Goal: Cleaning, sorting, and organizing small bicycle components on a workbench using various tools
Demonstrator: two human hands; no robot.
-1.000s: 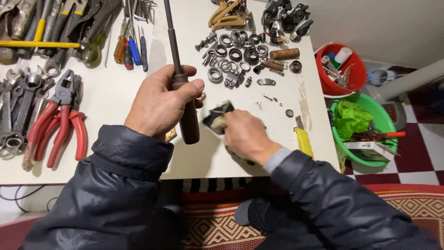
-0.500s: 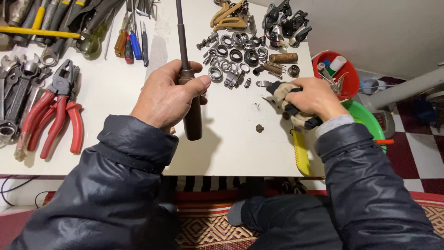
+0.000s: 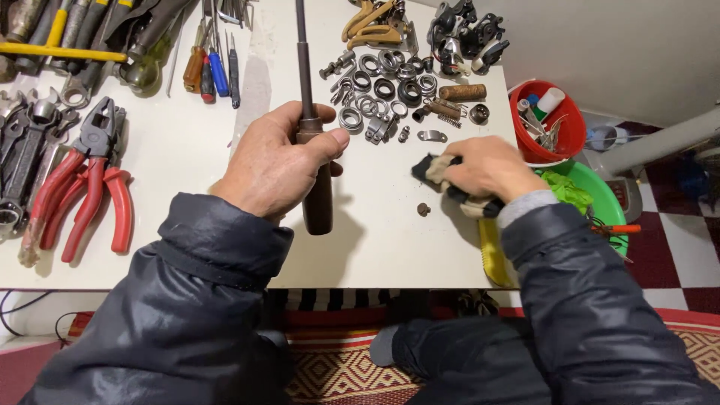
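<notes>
A long screwdriver-like tool [image 3: 316, 180] with a dark brown handle is gripped by the left hand [image 3: 274, 161], closed about the top of the handle, the shaft pointing to twelve o'clock over the white table [image 3: 187, 172]. At three o'clock from it, a soiled rag [image 3: 439, 171] is bunched under the closed right hand [image 3: 487, 166] and pressed on the table. A small dark part [image 3: 424, 209] lies at seven o'clock from the rag, apart from it. Rings and bearings [image 3: 382, 86] are spread at twelve o'clock. The step in hand is judged to be wiping; for the next move the rag would have to be brought to the tool.
</notes>
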